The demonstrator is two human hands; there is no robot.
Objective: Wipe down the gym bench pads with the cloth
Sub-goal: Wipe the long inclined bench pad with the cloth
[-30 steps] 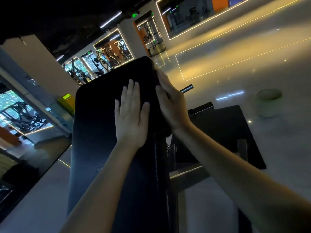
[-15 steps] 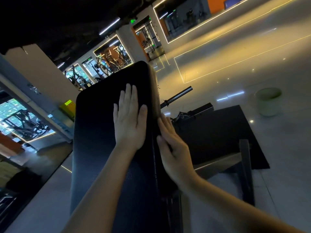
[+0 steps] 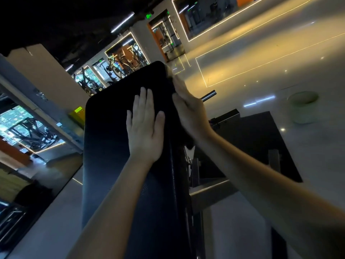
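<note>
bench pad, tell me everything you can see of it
The bench pad is a long black cushion with rounded corners, its cover looking like finely textured vinyl, stretching away from the camera on a metal frame. The left hand lies flat on its top. The right hand presses flat against its right edge; what lies under it is too dark to tell.

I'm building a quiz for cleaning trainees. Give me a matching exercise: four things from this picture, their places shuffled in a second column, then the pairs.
1 left hand
2 right hand
3 pale tub
4 metal bar

A on the floor, far right
B flat on the bench pad
C jutting out beyond the pad
D against the pad's right edge

Pairs: 1-B, 2-D, 3-A, 4-C
</note>
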